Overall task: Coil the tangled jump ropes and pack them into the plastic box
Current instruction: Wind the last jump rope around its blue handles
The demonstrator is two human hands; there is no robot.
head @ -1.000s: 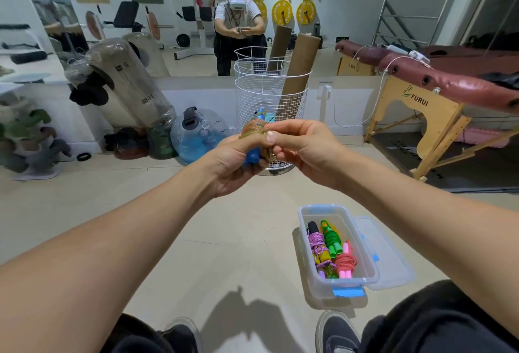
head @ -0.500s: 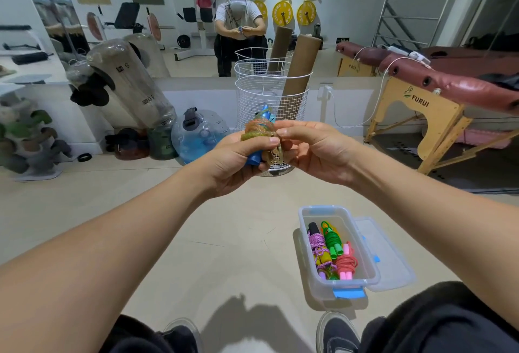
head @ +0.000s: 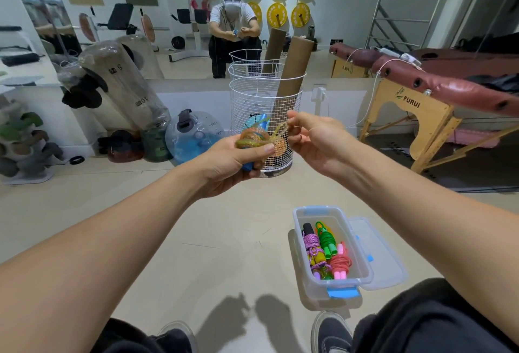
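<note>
Jump rope (head: 254, 139) bundle gripped by left hand (head: 230, 161); right hand (head: 317, 136) pinches its loose end above the plastic box (head: 362, 271); tuck it, then pack.

A white wire basket (head: 254, 94) is standing on the floor (head: 140, 212), holding two cardboard tubes (head: 292, 71). A blue water bag (head: 193, 135) is sitting beside it. A maroon massage table (head: 438, 86) is standing at right.
</note>
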